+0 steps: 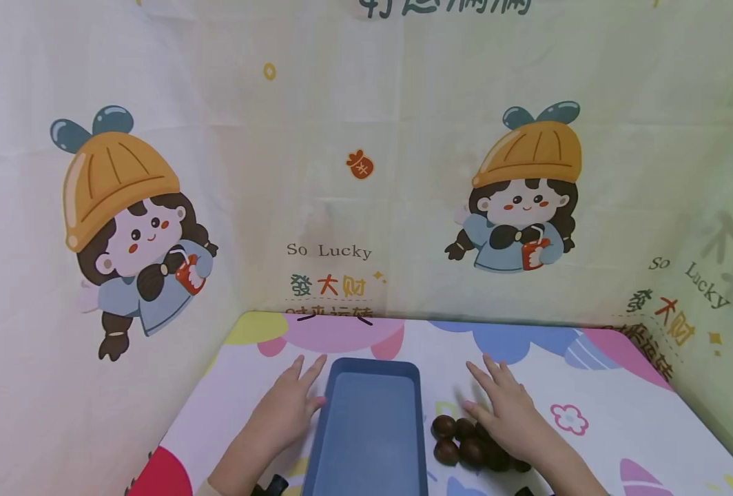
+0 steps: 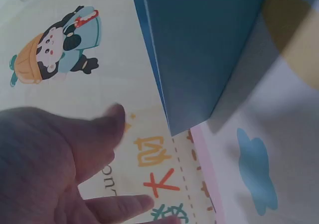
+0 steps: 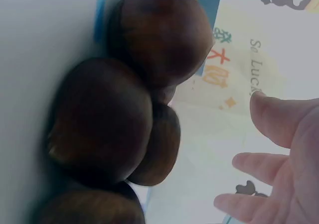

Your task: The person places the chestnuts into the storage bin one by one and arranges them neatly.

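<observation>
A blue rectangular tray lies on the table between the two hands. Beside its left edge is my left hand, fingers spread and holding nothing; in the left wrist view the tray's side wall rises past the thumb. To the right of the tray, several brown chestnuts sit bunched together. My right hand hovers over the back of that bunch with its fingers spread, hiding part of it. The right wrist view shows the chestnuts close up, apart from the fingers.
A white tablecloth with colourful prints covers the table. Behind it and at both sides hangs a pale printed cloth with cartoon figures and writing, forming a backdrop right at the table's edges.
</observation>
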### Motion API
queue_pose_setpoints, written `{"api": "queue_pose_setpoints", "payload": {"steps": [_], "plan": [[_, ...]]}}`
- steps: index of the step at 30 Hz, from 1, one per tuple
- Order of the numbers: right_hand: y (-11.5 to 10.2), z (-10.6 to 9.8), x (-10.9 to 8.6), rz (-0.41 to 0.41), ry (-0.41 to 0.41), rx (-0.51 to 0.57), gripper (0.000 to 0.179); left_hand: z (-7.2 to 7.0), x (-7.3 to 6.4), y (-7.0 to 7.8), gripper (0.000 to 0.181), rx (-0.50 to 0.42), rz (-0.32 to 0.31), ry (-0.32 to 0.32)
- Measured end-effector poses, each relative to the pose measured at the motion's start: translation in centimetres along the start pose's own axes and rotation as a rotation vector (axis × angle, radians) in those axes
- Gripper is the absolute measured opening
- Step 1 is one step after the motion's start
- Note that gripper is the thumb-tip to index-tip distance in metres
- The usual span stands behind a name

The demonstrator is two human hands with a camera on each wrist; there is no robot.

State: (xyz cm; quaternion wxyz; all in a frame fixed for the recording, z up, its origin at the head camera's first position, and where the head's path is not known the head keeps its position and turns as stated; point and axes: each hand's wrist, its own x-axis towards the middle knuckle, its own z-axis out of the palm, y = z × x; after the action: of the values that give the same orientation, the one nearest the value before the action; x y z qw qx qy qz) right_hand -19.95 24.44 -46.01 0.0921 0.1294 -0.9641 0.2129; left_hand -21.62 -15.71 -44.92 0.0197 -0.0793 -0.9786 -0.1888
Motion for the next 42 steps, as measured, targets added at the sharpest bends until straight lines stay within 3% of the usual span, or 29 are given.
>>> {"api": "queue_pose_setpoints", "payload": {"steps": [9, 13, 16, 22, 27, 32, 42], "plan": [[1.6, -0.8, -0.2, -0.037, 0.090, 0.105, 0.054, -0.2, 0.0, -0.6, 0.050, -0.126, 0.044, 0.076], [2.4, -1.2, -0.4, -0.041, 0.127, 0.138, 0.050, -0.2, 0.1, -0.9, 0.045, -0.209, 0.039, 0.049], [3.0, -1.6, -0.5, -0.019, 0.124, 0.181, 0.050, -0.4, 0.1, -1.2, 0.043, -0.329, 0.011, -0.014], [4.6, -2.4, -0.8, 0.102, 0.013, 0.279, 0.048, -0.3, 0.4, -2.1, 0.039, -0.582, -0.051, -0.155], [6.2, -2.8, -1.0, 0.105, -0.045, 0.284, 0.044, 0.1, 0.4, -2.6, 0.040, -0.699, -0.059, -0.236], [7.2, -3.4, -1.4, 0.097, -0.092, 0.310, 0.041, 0.5, 0.4, -2.8, 0.039, -0.761, -0.096, -0.263], [9.3, -4.1, -2.3, 0.117, -0.273, 0.428, 0.041, 1.5, 0.4, -3.0, 0.036, -0.840, -0.132, -0.262]]}}
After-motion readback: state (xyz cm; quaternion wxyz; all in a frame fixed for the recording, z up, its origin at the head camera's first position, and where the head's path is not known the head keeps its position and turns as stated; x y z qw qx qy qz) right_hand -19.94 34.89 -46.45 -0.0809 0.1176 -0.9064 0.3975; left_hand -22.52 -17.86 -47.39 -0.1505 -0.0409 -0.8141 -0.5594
